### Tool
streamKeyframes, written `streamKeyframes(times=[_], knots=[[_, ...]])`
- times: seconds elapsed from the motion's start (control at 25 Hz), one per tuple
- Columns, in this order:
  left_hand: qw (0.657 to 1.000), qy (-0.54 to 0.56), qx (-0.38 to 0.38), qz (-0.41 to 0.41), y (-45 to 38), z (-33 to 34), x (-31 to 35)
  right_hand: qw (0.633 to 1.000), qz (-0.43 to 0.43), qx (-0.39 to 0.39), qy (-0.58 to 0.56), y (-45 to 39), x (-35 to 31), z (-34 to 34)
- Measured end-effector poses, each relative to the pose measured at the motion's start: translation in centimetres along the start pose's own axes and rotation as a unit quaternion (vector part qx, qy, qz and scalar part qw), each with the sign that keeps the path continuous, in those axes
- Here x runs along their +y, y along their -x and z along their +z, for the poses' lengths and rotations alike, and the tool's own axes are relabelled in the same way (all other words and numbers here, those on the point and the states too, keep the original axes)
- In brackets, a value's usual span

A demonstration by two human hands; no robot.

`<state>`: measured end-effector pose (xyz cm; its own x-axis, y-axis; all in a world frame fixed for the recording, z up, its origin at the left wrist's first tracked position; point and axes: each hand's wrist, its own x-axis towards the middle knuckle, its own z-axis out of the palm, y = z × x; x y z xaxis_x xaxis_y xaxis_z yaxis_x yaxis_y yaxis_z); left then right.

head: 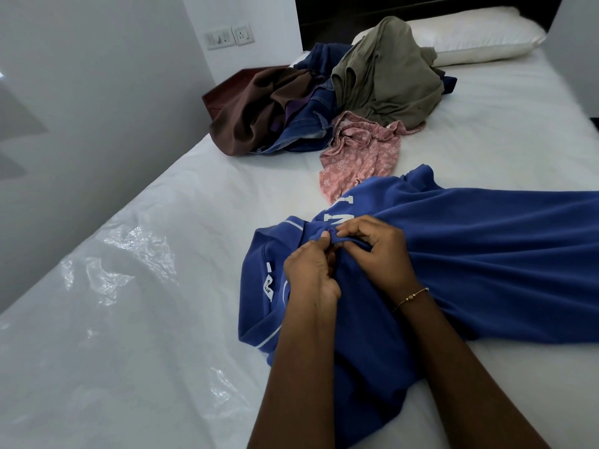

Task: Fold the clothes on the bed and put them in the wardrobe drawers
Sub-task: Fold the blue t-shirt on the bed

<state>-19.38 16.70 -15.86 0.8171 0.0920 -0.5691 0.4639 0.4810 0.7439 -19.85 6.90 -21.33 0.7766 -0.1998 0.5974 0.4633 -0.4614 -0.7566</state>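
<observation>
While both forearms reach forward, the left hand (311, 270) and right hand (376, 251) pinch the blue shirt (486, 254) placket.

Blue shirt (486, 254): matt knit cloth, fine ribbed texture. Bed (129, 286): white sheet under glossy, crinkled clear plastic on the left side. Pile: denim jeans (301, 131), matt olive cloth (389, 79), pink printed cloth (359, 153). Bracelet (410, 298): shiny metal.

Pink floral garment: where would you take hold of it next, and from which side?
Best guess: grip the pink floral garment at its gathered far edge, coming from the right. That bunched edge lies exposed beside the olive garment; its near end touches or slips under the blue polo shirt, which both hands are pinching at the placket.
</observation>
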Motion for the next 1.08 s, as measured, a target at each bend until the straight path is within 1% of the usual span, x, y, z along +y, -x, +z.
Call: streamKeyframes(times=[0.16,0.24,0.32,0.36,0.44,0.48,0.52,0.6,0.68,0.72,0.8,0.84,0.88,0.96,1.04,1.08], knots=[[0.998,-0.011,-0.024,-0.056,-0.1,0.1,-0.2,0.998,0.033,-0.010,-0.043,0.2,0.0,0.2],[0.997,-0.005,-0.039,-0.064,-0.1,0.3,-0.2,0.996,0.061,-0.001,-0.059,0.2,-0.2,0.2],[0.997,-0.035,-0.054,-0.031,-0.1,0.4,-0.3,0.990,0.113,0.021,-0.084,0.2,-0.3,0.2],[0.995,-0.078,-0.060,0.000,-0.2,0.4,-0.4,0.984,0.139,0.024,-0.104,0.2,-0.3,0.1],[0.975,-0.205,-0.051,0.076,-0.3,0.4,-0.5,0.977,0.169,0.008,-0.133,0.2,0.0,0.2],[0.960,-0.256,-0.039,0.108,-0.4,0.2,-0.6,0.978,0.162,-0.002,-0.129,0.3,0.2,0.2],[0.951,-0.281,-0.027,0.129,-0.4,0.1,-0.6,0.982,0.150,-0.008,-0.117,0.4,0.3,0.3],[0.944,-0.288,0.004,0.161,-0.1,-0.2,-0.5,0.987,0.130,-0.001,-0.093,0.5,0.7,0.6],[0.934,-0.286,0.063,0.207,0.2,-0.6,0.0,0.993,0.108,0.023,-0.042,0.7,1.0,1.0],[0.921,-0.291,0.097,0.239,0.2,-0.9,0.4,0.995,0.094,0.029,-0.010,0.9,1.3,1.2],[0.884,-0.313,0.179,0.296,0.2,-1.6,1.4,0.996,0.076,0.038,0.038,1.0,1.8,1.7],[0.870,-0.323,0.213,0.307,0.1,-2.1,1.9,0.995,0.079,0.028,0.053,1.1,1.9,1.9],[0.855,-0.341,0.245,0.303,-0.2,-2.8,2.3,0.994,0.091,0.010,0.063,1.1,1.9,2.0],[0.837,-0.405,0.285,0.232,-0.5,-4.3,2.6,0.987,0.108,-0.040,0.112,1.1,1.5,2.1],[0.847,-0.428,0.273,0.156,-0.1,-5.8,2.3,0.972,0.104,-0.097,0.189,0.9,0.9,1.9],[0.852,-0.433,0.261,0.138,0.1,-6.4,2.0,0.958,0.117,-0.136,0.226,0.6,0.3,1.6]])
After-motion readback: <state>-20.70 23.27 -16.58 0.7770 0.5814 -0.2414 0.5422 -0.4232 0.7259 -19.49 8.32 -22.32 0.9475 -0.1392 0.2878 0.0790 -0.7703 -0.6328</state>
